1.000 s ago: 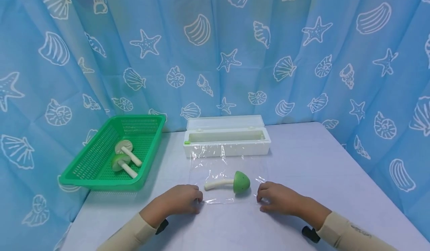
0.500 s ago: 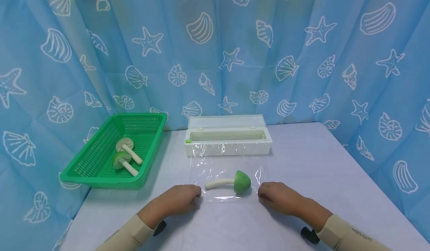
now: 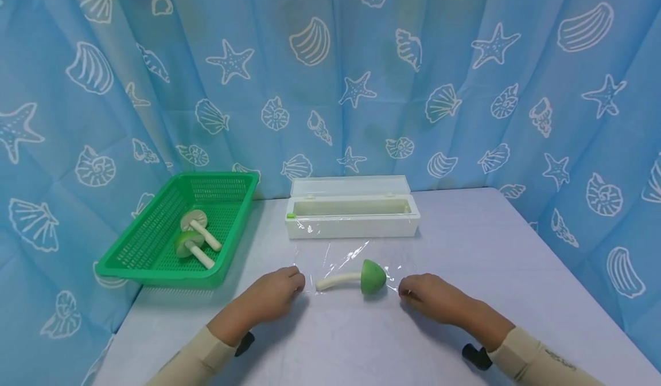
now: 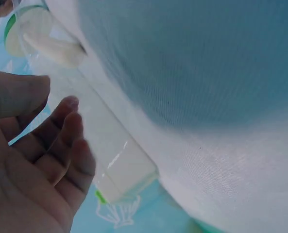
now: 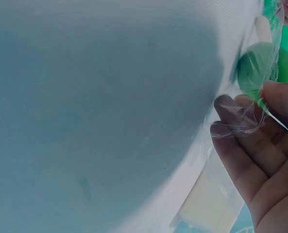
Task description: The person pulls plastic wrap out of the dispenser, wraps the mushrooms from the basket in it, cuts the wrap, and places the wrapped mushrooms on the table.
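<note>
A toy mushroom with a green cap and white stem lies on a clear plastic film in front of a white film dispenser box with its lid up. My left hand holds the film's near left corner, just left of the stem. My right hand pinches the near right corner beside the cap. In the right wrist view, crumpled film sits between thumb and fingers, with the cap behind. In the left wrist view the curled fingers show, but the film is hard to see.
A green mesh basket stands at the table's left edge with two more toy mushrooms inside. A blue shell-print curtain closes off the back and sides. The pale table extends to the right.
Both hands have moved away from me toward the mushroom, lifting the film's near edge up against it. The mushroom and the box have stayed put.
</note>
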The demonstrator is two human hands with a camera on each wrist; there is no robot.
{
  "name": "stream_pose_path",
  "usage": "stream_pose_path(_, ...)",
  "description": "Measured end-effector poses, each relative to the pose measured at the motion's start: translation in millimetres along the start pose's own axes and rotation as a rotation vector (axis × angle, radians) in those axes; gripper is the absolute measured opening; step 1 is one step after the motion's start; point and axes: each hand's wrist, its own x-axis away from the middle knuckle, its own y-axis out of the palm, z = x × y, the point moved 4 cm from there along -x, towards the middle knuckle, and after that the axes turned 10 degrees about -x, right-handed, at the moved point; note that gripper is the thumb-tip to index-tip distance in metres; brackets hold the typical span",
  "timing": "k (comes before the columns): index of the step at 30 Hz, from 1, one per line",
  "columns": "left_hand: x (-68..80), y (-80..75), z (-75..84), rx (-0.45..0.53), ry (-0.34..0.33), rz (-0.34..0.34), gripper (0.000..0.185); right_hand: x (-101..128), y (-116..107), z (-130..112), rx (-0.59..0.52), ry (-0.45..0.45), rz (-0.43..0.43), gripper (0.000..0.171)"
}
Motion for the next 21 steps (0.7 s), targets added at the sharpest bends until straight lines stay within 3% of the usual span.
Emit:
stream_pose_path(4,-7.8,1.5,-9.9,0.09,-0.05,0.02,0.012,-6,-6,9,-0.123,0.05,0.008,0.006)
stream_pose_path(7,-12.6,4.2,-16.0,0.174,-0.103,-0.02,0.01,-12,-10,19,-0.243,0.106,0.017,0.004)
stream_pose_path(13,-23.9,13.3,-29.3,0.204,-0.178,-0.057,0.012,-31,-11,34,-0.412,0.146,0.072,0.005)
stream_pose_path(17,-34.1,17.1,-36.1,0.175,-0.185,-0.057,0.015,-46,-11,45,-0.452,0.204,0.125,0.008)
stream_pose_path(21,-45.2,20.8,-39.1,0.154,-0.159,-0.06,0.016,-57,-11,50,-0.401,0.235,0.175,0.006)
